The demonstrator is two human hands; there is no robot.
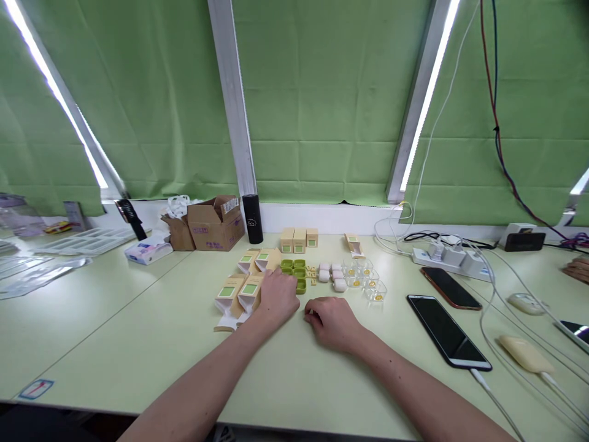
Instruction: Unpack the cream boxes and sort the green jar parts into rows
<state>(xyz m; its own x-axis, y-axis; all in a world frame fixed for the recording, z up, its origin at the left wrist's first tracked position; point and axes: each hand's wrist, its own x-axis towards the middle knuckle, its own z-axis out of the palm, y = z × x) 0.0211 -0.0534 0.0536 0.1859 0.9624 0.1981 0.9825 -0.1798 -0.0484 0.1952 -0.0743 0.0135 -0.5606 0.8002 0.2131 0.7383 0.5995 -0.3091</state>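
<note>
Standing along the far edge of the pale green tabletop (115, 350) are a brown cardboard carton (216, 224), a black cylindrical bottle (252, 219) and three upright tan cardboard boxes (299, 240). Toward the left side lies a white-and-purple soft pack (148, 250); toward the right, a white power strip (453, 261), a dark phone (450, 287) and a black-screened phone with white borders (448, 331), its white charging cable (499, 405) running to the near edge.

At the middle of the tabletop sit small olive-green square trays (299, 264), tiny cream-yellow square pieces (311, 274), rounded white blocks (339, 285) and clear plastic cups (376, 291) with yellow bits. The left hand (280, 293) is just beside the trays, at the right side of open tan boxes with green labels (227, 291); its fingers are hidden, so I cannot tell its grip. The right hand (335, 322) curls loosely, nearer the near edge than the white blocks; whether it holds anything I cannot tell.

Bare tabletop separates the hands and runs left to the left side; both forearms cross the near edge.
</note>
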